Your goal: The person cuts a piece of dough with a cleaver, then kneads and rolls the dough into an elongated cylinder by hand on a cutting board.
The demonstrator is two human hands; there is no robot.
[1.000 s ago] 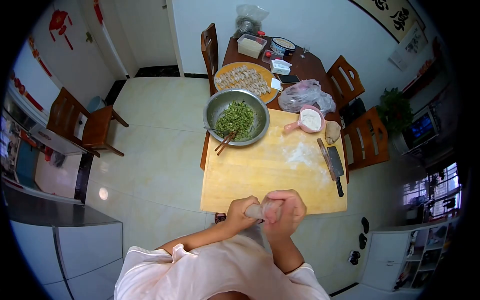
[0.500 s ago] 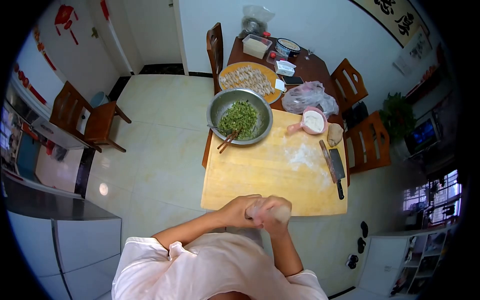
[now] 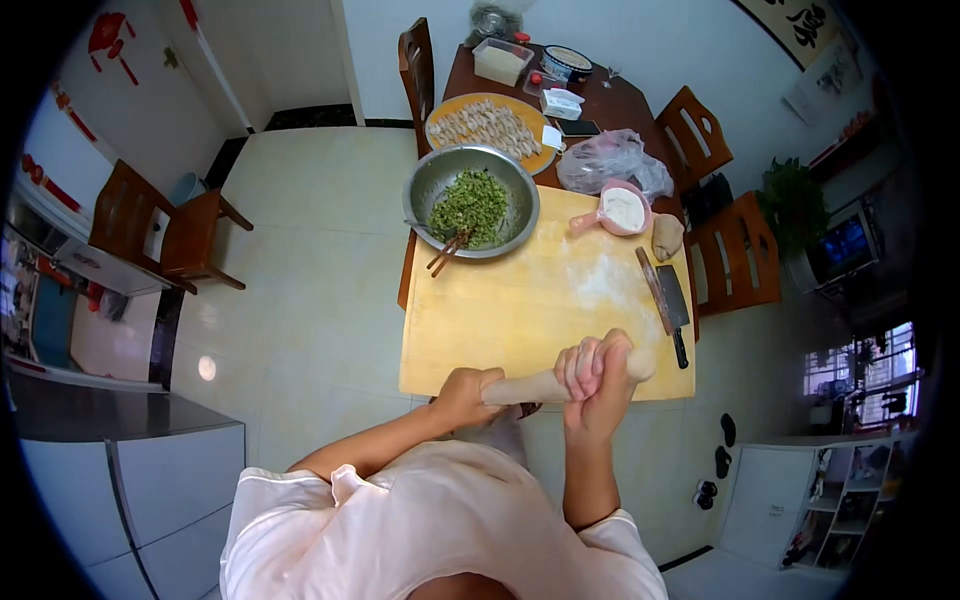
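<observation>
A thick pale rope of dough (image 3: 528, 388) stretches between my two hands, above the near edge of the wooden board (image 3: 480, 320). My left hand (image 3: 465, 398) is closed round its left end. Farther right, my right hand (image 3: 598, 375) has its fingers wrapped round the dough, with a rounded end sticking out past the fist. On the board, a steel bowl (image 3: 523, 228) holds chopped green filling (image 3: 470, 208), with chopsticks (image 3: 447, 252) leaning in it. Dry flour (image 3: 603, 280) dusts the board. A rolling pin (image 3: 653, 290) and a cleaver (image 3: 674, 305) lie at its right side.
Behind the bowl, dumplings (image 3: 488, 128) cover a round yellow tray. A pink scoop of flour (image 3: 624, 208), a lump of dough (image 3: 667, 238) and a plastic bag (image 3: 615, 165) stand at the back right. Wooden chairs (image 3: 738, 255) flank the table.
My hands have moved apart, the right one going right and up. The dough, bunched between them before, is now drawn out into a long rope. The view has shifted slightly.
</observation>
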